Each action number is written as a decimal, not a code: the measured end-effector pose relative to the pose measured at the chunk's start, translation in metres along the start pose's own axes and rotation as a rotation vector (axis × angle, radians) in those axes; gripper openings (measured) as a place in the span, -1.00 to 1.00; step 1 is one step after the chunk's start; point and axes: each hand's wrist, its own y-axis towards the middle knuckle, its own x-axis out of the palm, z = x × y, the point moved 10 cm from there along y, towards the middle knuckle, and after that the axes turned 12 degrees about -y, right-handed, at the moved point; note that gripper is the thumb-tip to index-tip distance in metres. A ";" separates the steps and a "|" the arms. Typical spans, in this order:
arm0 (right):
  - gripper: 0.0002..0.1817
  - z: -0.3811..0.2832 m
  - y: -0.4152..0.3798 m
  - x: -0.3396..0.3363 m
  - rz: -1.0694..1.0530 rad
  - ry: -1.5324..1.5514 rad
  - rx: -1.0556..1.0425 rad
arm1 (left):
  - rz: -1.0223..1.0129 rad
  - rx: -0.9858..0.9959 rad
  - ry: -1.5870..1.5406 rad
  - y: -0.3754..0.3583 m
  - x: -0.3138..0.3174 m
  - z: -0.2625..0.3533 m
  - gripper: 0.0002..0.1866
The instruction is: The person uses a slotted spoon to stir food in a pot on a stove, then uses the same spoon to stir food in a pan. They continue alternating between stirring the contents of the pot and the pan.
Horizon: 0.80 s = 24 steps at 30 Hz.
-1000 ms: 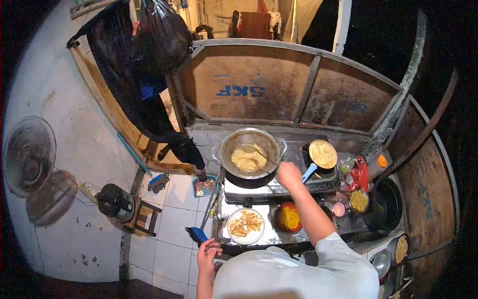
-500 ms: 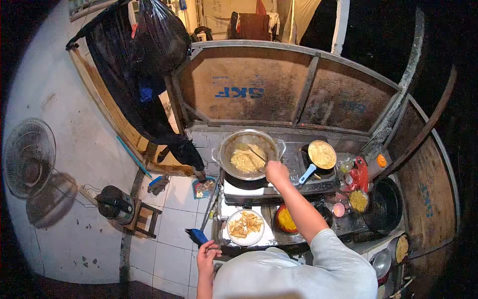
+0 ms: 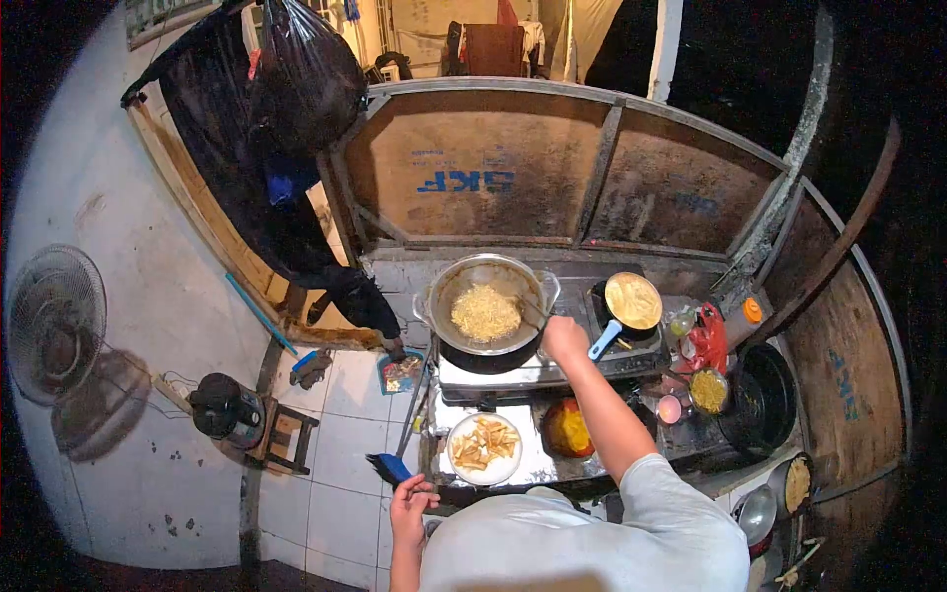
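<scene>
My right hand (image 3: pixel 565 340) is closed around the handle of a spatula (image 3: pixel 531 313), whose blade rests inside the right wall of a large two-handled wok (image 3: pixel 446 321). Pale chopped food (image 3: pixel 485 314) fries in bubbling oil at the wok's middle. My left hand (image 3: pixel 411 501) hangs low beside the counter, fingers loosely bent and apart, with nothing visible in them. Near it is the blue broom head (image 3: pixel 394 467). A white plate of golden fried pieces (image 3: pixel 484 446) stands in front of the stove.
A blue-handled pan (image 3: pixel 632 301) sits on the right burner. Beside it are a red plastic bag (image 3: pixel 706 338), an orange-lidded jar (image 3: pixel 752 312), a bowl of yellow food (image 3: pixel 708 392) and a black basin (image 3: pixel 774 405). A fan (image 3: pixel 56 324) and rice cooker (image 3: pixel 227 407) are left.
The spatula has moved from the middle of the frying food to the wok's right side, and my right hand has shifted slightly right. My left hand stays in place.
</scene>
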 end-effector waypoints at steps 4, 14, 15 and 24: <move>-0.74 -0.007 -0.004 0.005 -0.045 -0.061 -0.016 | -0.018 -0.015 0.005 0.002 0.007 0.000 -0.63; -0.73 -0.039 0.051 0.007 0.023 0.022 -0.027 | -0.036 -0.011 0.019 0.001 0.016 -0.001 -0.66; -0.72 -0.046 0.049 0.007 0.005 -0.005 -0.048 | -0.031 -0.013 0.015 0.001 0.017 -0.001 -0.66; -0.75 -0.022 0.039 0.012 -0.026 0.047 0.046 | 0.015 -0.014 -0.006 -0.003 0.003 -0.003 -0.65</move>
